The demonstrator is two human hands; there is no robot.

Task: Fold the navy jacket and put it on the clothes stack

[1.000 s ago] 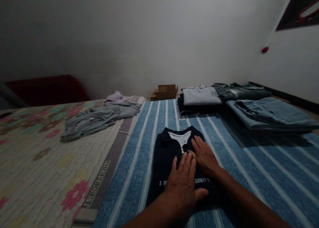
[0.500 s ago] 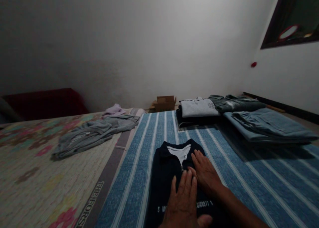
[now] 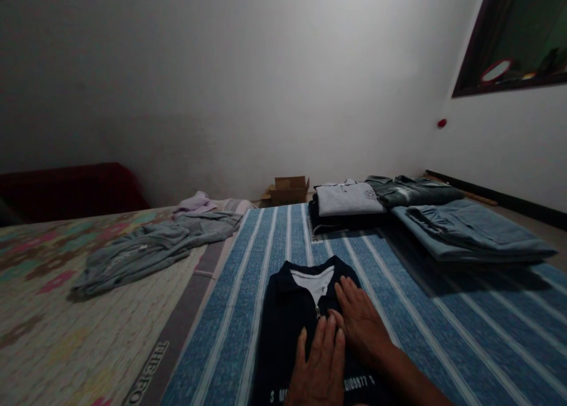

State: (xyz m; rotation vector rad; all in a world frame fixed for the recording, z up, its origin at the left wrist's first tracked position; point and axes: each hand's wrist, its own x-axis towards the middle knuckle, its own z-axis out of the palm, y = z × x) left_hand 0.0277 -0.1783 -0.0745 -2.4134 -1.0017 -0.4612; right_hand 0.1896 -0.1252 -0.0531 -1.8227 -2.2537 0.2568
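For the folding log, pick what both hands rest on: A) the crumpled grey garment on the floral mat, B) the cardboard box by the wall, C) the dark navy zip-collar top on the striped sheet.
C: the left hand and right hand lie flat on the dark navy zip-collar top.

White print on chest of dark navy zip top (image 3: 286, 329), at bottom edge of view: "S M" to left of left hand (image 3: 319, 370), digits like "10977" plus one more stroke to its right; middle of line hidden under hand, characters small, reading unsure.

Grey border strip of floral mat (image 3: 146, 367): dark capitals "THE FO", rest cut off by frame edge.

Light grey folded top (image 3: 345, 198) on stack: dark emblem near its right corner, too small to read.
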